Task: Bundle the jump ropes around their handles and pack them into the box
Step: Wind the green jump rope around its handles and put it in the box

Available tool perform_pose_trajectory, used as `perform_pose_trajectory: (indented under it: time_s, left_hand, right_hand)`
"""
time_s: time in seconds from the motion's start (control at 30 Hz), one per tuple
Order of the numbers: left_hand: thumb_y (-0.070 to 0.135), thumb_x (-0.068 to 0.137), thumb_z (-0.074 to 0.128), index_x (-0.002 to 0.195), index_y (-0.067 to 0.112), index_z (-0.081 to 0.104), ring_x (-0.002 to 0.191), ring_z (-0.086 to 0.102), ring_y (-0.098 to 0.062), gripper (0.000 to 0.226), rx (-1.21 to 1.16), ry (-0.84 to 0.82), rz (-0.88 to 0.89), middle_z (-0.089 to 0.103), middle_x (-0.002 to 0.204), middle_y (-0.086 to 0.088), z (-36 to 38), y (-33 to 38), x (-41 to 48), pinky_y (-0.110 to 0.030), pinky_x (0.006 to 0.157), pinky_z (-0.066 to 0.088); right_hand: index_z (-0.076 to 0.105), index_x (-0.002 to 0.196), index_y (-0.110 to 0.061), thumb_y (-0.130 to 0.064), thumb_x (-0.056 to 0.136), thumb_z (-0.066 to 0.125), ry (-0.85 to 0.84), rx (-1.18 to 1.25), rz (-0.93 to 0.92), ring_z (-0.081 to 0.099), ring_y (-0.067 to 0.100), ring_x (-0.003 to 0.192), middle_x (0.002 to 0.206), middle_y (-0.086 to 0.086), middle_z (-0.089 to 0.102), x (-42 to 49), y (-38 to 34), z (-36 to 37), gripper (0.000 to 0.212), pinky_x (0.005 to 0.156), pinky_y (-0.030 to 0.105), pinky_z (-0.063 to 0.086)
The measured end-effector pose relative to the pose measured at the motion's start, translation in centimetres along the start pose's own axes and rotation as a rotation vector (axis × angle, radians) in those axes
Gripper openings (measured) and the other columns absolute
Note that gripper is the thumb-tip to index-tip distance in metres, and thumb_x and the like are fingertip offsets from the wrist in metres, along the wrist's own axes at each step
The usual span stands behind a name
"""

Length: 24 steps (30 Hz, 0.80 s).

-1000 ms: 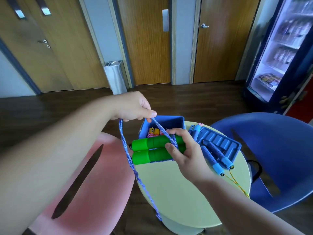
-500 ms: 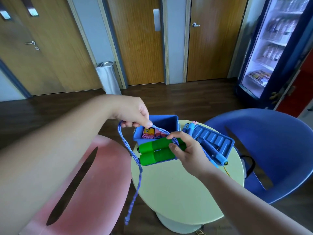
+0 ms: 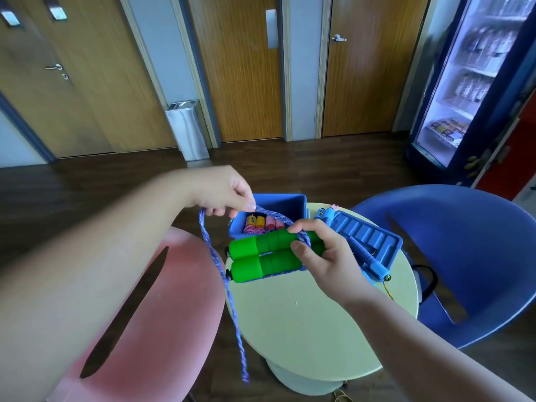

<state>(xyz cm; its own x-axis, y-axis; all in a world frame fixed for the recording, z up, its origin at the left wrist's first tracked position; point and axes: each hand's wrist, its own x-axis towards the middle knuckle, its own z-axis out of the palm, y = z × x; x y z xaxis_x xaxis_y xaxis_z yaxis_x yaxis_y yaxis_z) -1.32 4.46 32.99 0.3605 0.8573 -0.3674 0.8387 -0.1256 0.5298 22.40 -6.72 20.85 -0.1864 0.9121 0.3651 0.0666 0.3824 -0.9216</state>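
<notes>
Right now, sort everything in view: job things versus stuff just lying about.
Job: green handles, blue rope, box, lid, packed ropes, blue-handled rope, left hand, right hand.
Lying about: pink chair, blue chair, bin, drinks fridge.

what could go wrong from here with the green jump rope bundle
The rope tail hangs loose off the table beside the pink chair; it may snag or tangle. The right hand grips only one end of the green handles, so they could splay and loosen the wraps.
</notes>
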Motion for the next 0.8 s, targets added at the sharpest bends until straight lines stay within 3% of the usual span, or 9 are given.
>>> perform_pose_trajectory:
  time_s: [0.07,0.13,0.2,0.3,0.4,0.5,0.6,0.7,0.8]
  left_hand:
    - [0.028,0.095,0.074,0.094,0.021,0.080,0.053,0.051,-0.018,0.009,-0.164,0.017,-0.012,0.069,0.070,-0.004,2.2,-2.9,0.8,-0.026,0.049,0.042]
    - [0.020,0.098,0.066,0.111,0.014,0.078,0.066,0.059,-0.022,0.019,-0.426,0.003,-0.076,0.070,0.082,-0.010,5.1,-5.8,1.4,-0.035,0.060,0.051]
    - [0.019,0.103,0.058,0.115,0.007,0.074,0.066,0.059,-0.021,0.023,-0.574,0.003,-0.057,0.067,0.080,-0.011,8.3,-6.8,1.2,-0.032,0.061,0.052]
    - [0.030,0.109,0.051,0.104,0.012,0.072,0.057,0.050,-0.018,0.028,-0.619,-0.006,0.012,0.062,0.067,-0.004,13.5,-4.8,-1.0,-0.024,0.052,0.042]
    - [0.045,0.100,0.048,0.102,0.015,0.072,0.053,0.049,-0.021,0.039,-0.605,-0.002,0.082,0.064,0.066,-0.004,16.7,-2.0,-3.3,-0.030,0.055,0.037]
    - [0.043,0.104,0.047,0.100,0.014,0.068,0.052,0.050,-0.018,0.036,-0.574,0.032,0.113,0.064,0.064,-0.001,16.6,0.2,-4.9,-0.032,0.057,0.039]
    - [0.022,0.109,0.049,0.093,0.007,0.066,0.049,0.049,-0.016,0.028,-0.641,0.100,0.181,0.058,0.058,-0.001,14.5,2.2,-6.5,-0.026,0.051,0.043]
    - [0.017,0.107,0.052,0.084,0.006,0.067,0.042,0.039,-0.012,0.029,-0.749,0.194,0.203,0.050,0.053,-0.001,11.3,3.0,-7.2,-0.023,0.045,0.036]
    - [0.020,0.106,0.052,0.085,0.003,0.066,0.041,0.028,-0.010,0.030,-0.772,0.225,0.159,0.043,0.050,0.001,8.5,2.9,-7.2,-0.022,0.044,0.025]
  right_hand:
    - [0.062,0.110,-0.014,0.003,0.101,0.057,0.017,0.095,-0.017,0.052,-0.004,0.064,0.077,-0.024,0.060,0.3,-0.9,0.2,0.020,0.066,0.013,0.042]
    - [0.060,0.110,-0.016,-0.001,0.103,0.056,0.032,0.227,0.010,0.046,0.007,0.052,0.066,-0.015,0.056,1.0,-1.8,0.4,0.017,0.054,0.024,0.040]
    - [0.057,0.115,-0.017,-0.007,0.104,0.057,-0.004,0.332,0.057,0.043,0.020,0.052,0.066,0.002,0.051,1.6,-2.7,0.6,0.015,0.050,0.029,0.038]
    - [0.051,0.123,-0.019,-0.009,0.102,0.059,-0.098,0.363,0.094,0.054,0.015,0.066,0.082,-0.004,0.059,2.5,-2.5,0.6,0.025,0.055,0.024,0.043]
    - [0.052,0.122,-0.029,-0.011,0.102,0.063,-0.093,0.251,0.131,0.050,0.013,0.070,0.084,-0.011,0.056,3.5,-1.1,0.5,0.029,0.058,0.025,0.042]
    - [0.052,0.120,-0.029,-0.011,0.101,0.063,-0.055,0.121,0.146,0.047,0.007,0.066,0.078,-0.019,0.052,3.8,0.2,0.7,0.029,0.060,0.021,0.042]
    - [0.051,0.123,-0.027,-0.011,0.098,0.061,-0.071,0.148,0.188,0.048,0.017,0.066,0.080,-0.006,0.056,3.5,0.6,1.1,0.032,0.061,0.032,0.042]
    - [0.050,0.123,-0.024,-0.013,0.086,0.057,-0.129,0.174,0.206,0.047,0.013,0.066,0.076,-0.003,0.056,2.7,0.5,1.4,0.039,0.063,0.029,0.041]
    - [0.053,0.122,-0.023,-0.019,0.087,0.074,-0.123,0.122,0.132,0.057,0.007,0.077,0.090,-0.012,0.062,1.9,0.4,1.8,0.041,0.070,0.027,0.051]
